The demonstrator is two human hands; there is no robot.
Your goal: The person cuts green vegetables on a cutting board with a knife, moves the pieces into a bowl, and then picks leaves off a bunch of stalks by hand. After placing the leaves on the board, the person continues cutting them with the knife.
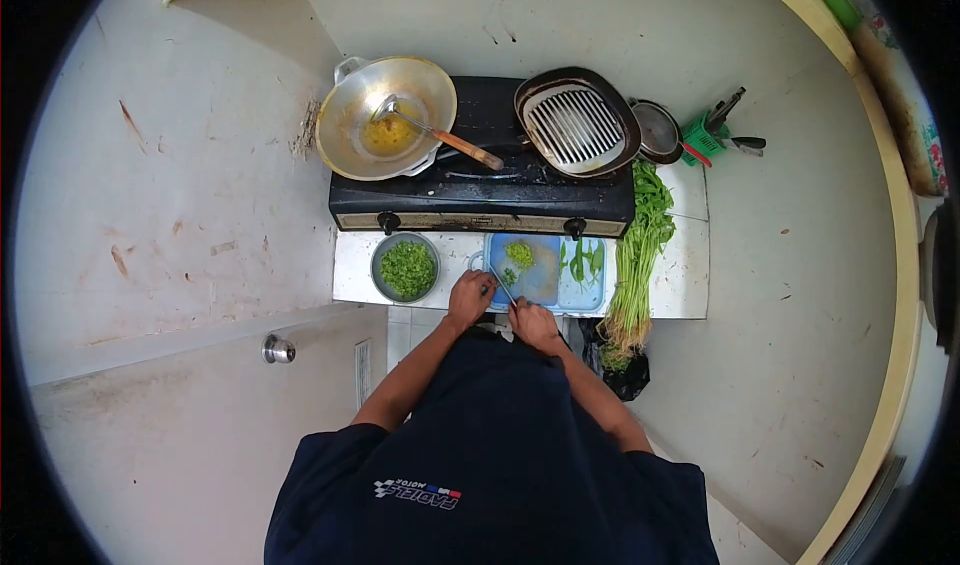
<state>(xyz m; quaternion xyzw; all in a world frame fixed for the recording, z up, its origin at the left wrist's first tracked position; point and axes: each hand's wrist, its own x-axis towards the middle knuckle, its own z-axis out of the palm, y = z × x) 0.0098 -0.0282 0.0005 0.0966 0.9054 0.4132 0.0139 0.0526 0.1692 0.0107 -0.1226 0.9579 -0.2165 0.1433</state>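
Note:
A blue cutting board (pixel 597 294) lies on the white counter in front of the stove. Chopped greens (pixel 519 255) form a small heap on it, and a few whole leaves (pixel 583 262) lie at its right. My right hand (pixel 535 325) is closed on a knife (pixel 501 283), whose blade points up and left over the board. At the board's left edge my left hand (pixel 471 297) has its fingers bent together beside the blade; what they hold, if anything, is too small to make out. A grey bowl (pixel 376 266) of chopped greens stands to the left.
The black stove (pixel 480 203) carries a wok (pixel 335 125) with a ladle (pixel 455 143) and a grill pan (pixel 530 135). Right of the board lies a bunch of long greens (pixel 638 255). A small pan (pixel 657 133) and a green utensil basket (pixel 702 139) stand behind it.

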